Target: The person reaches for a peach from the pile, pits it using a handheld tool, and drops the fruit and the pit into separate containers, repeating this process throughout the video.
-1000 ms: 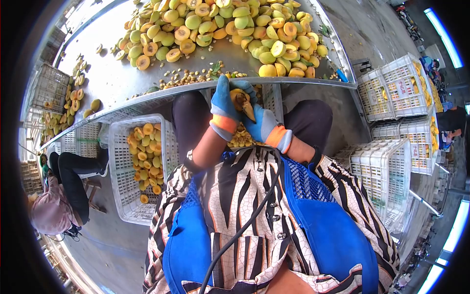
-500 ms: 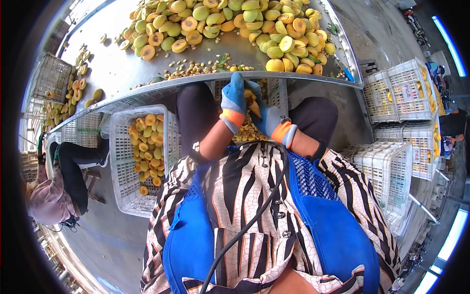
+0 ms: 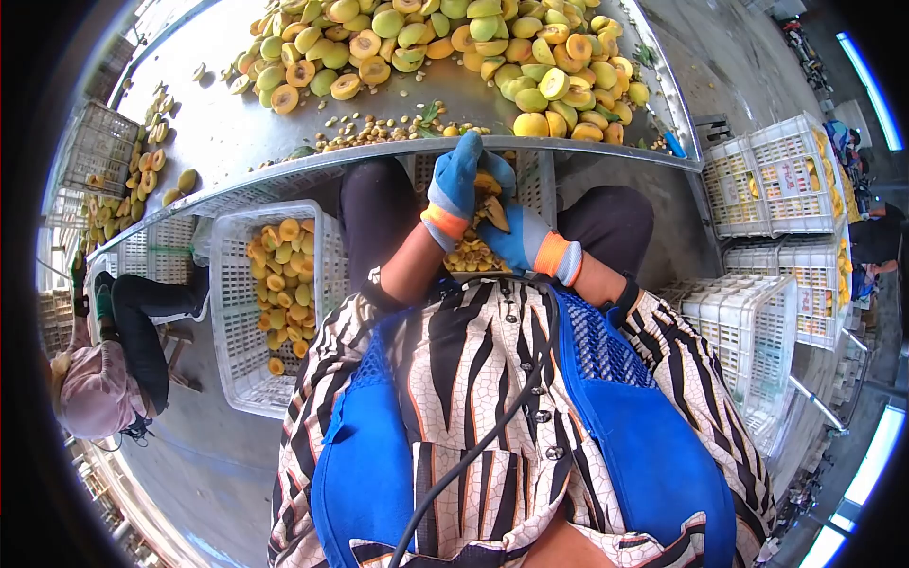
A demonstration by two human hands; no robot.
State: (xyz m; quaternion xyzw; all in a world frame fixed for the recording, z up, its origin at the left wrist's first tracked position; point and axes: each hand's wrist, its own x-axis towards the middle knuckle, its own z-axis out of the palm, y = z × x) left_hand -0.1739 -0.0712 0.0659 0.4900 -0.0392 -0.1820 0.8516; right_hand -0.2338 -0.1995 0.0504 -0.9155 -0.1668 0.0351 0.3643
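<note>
My left hand (image 3: 454, 186), in a blue and orange glove, is closed at the table's front edge, round something I cannot make out. Close beside it, my right hand (image 3: 516, 235), gloved the same way, is curled round a piece of yellow fruit (image 3: 491, 216). Both hands are over a crate of cut fruit (image 3: 473, 256) between my knees, and they partly hide it. Halved yellow-green fruits (image 3: 379, 47) are heaped on the metal table (image 3: 237, 133), with loose pits (image 3: 365, 133) near its front edge.
A white crate (image 3: 227, 312) of fruit halves stands on the floor at left. Farther left a person (image 3: 99, 388) sits by the table. Stacked crates (image 3: 772, 189) with fruit stand at right, near another white crate (image 3: 739, 312). A blue-handled tool (image 3: 673, 143) lies at the table's right corner.
My right hand has moved down and turned, so the fruit piece shows more. My left hand has shifted slightly. The person at left has moved an arm.
</note>
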